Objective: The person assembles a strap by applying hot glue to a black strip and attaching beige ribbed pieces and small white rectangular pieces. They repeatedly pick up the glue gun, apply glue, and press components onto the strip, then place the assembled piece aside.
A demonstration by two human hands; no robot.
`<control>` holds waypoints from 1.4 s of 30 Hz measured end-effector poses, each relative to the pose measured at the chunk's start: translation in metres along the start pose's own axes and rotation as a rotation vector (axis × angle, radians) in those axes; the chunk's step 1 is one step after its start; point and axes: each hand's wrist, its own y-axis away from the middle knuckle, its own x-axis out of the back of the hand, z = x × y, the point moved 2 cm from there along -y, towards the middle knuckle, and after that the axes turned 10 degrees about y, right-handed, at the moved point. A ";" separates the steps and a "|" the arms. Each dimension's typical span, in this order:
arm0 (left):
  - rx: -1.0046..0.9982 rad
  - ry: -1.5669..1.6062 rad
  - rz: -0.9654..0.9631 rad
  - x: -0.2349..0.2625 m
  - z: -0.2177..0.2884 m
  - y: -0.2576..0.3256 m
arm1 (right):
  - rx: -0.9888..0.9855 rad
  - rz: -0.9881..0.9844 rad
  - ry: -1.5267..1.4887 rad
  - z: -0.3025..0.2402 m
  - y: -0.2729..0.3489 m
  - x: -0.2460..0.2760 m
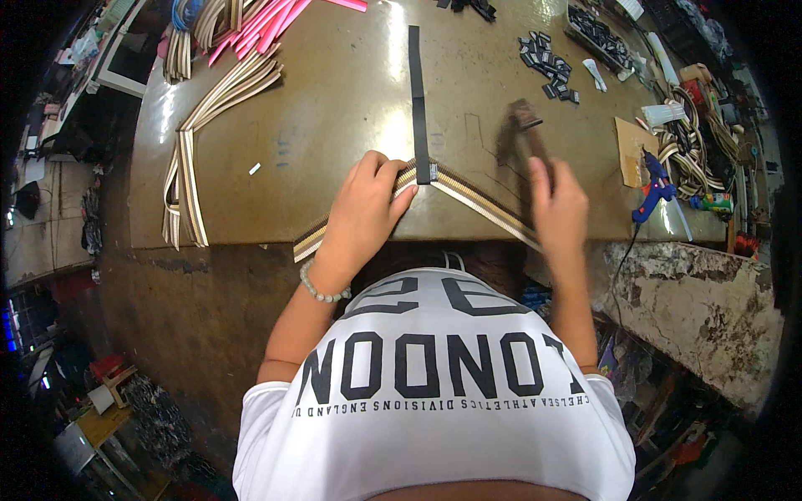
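Note:
My left hand (366, 200) pinches a striped brown, tan and cream strap (484, 204) close to its bend at the table's front edge. The strap spreads from there in two slanting arms, its ends at the edge. A straight black strip (418, 108) runs away from me, its near end lying over the bend. Beside that end is a small dark tag (433, 171). My right hand (558, 204) is closed round the handle of a brown tool shaped like a hammer (526, 121), smeared by motion, raised to the right of the bend.
Bundled striped straps (188, 159) and pink strips (271, 25) lie at the left. Small black pieces (549, 67) are scattered at the far right, near a filled tray (597, 37). A blue glue gun (655, 184) rests on cardboard (632, 150), its cord hanging over the edge.

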 end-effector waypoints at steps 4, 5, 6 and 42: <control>-0.108 0.063 -0.088 0.006 0.004 -0.011 | -0.047 0.073 0.356 0.052 -0.023 0.018; -0.093 0.126 -0.101 0.007 0.005 -0.014 | -0.027 0.091 0.393 0.051 -0.028 0.023; -0.037 0.286 -0.037 0.007 0.006 -0.014 | 0.086 0.151 0.305 0.042 -0.031 0.026; 0.115 0.200 0.143 -0.034 -0.001 -0.034 | 0.296 -0.317 -0.717 -0.079 -0.056 -0.048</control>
